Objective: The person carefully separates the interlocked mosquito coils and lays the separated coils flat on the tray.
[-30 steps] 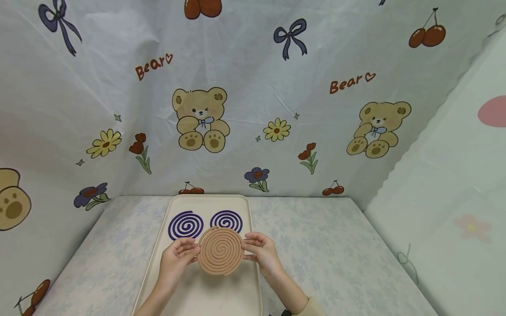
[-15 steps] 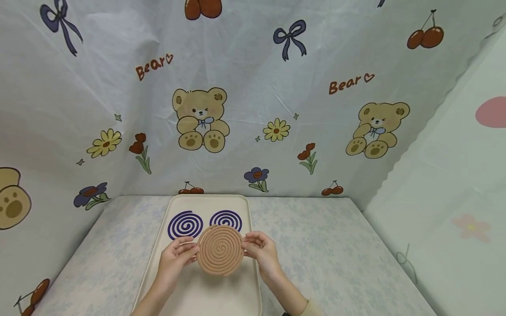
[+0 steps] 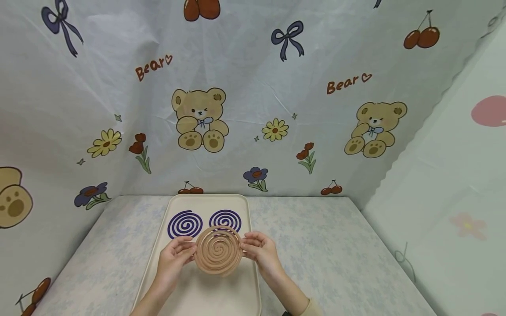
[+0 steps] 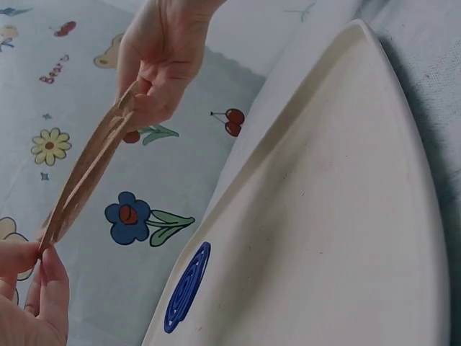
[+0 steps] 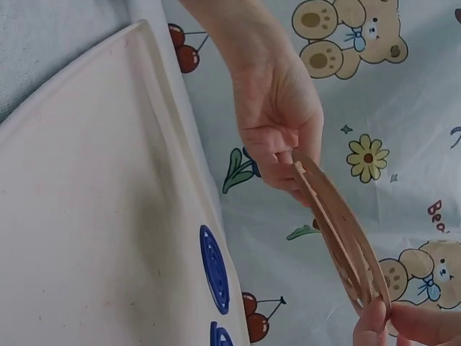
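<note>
A brown mosquito coil (image 3: 218, 251), wound in a flat round spiral, is held up above the tray in the head view. My left hand (image 3: 172, 258) pinches its left edge between thumb and fingers. At the opposite edge my right hand (image 3: 262, 253) pinches it the same way. Narrow gaps show between its turns. Seen edge-on in the right wrist view, the coil (image 5: 342, 234) has split into thin strands that stand slightly apart but meet near the fingers. Two blue-purple spiral coils (image 3: 185, 225) lie side by side on the tray, the right one partly covered by the brown coil.
The long cream tray (image 3: 217, 296) with a raised rim lies lengthwise under both hands. A pale mottled tabletop (image 3: 316, 250) extends to either side. Behind it hangs a cloth (image 3: 245, 79) printed with bears, bows and flowers, and more cloth hangs at the sides.
The brown coil's turns, packed tight before, now show gaps between them. Coil and hands have shifted very slightly left, with the grip of both hands kept.
</note>
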`<action>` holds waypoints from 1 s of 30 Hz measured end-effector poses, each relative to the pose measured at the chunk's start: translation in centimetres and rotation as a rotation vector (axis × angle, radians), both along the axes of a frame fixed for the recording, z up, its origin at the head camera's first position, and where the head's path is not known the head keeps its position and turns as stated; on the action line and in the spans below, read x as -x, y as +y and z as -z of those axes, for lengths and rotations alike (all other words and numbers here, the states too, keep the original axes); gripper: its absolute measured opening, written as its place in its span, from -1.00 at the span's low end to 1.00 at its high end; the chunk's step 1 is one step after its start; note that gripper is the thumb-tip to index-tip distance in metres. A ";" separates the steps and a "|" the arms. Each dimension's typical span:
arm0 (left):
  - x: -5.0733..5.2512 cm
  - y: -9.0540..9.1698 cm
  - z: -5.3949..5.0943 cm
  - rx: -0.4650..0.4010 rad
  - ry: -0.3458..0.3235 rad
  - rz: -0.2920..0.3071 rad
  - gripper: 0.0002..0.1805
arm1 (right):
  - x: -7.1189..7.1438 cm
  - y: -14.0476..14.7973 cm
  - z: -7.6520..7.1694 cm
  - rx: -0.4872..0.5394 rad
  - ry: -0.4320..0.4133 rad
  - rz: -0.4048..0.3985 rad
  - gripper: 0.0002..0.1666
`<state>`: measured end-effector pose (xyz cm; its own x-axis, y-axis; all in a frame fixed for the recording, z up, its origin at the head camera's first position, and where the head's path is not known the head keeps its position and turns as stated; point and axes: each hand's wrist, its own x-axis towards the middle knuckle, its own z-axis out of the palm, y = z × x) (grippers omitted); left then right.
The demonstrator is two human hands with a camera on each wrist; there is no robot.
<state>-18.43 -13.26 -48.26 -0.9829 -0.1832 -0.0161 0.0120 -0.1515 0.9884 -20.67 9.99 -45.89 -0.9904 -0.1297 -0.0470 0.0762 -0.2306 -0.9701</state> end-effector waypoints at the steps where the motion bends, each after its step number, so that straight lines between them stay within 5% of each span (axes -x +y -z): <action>1: 0.0 0.0 0.0 0.003 0.011 -0.004 -0.75 | 0.0 0.0 -0.1 0.013 -0.026 -0.002 -0.75; 7: -0.2 0.1 -0.1 -0.005 0.043 -0.011 -0.75 | -0.3 0.0 -0.2 0.077 -0.085 -0.013 -0.76; 16: 0.2 -0.3 0.5 -0.093 -0.051 0.051 -0.75 | -0.6 0.1 -0.6 0.040 0.100 -0.023 -0.75; 25: -0.3 0.0 0.6 -0.023 0.181 -0.021 -0.73 | -0.9 -0.1 -1.1 0.087 -0.035 -0.005 -0.77; 30: -0.3 0.2 0.2 -0.017 0.111 -0.021 -0.73 | -0.9 0.0 -0.9 0.053 0.035 -0.019 -0.80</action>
<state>-18.14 -13.05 -48.42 -0.9747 -0.2048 0.0897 0.1249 -0.1663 0.9781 -19.76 10.01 -44.99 -0.9886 -0.1502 -0.0054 0.0478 -0.2807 -0.9586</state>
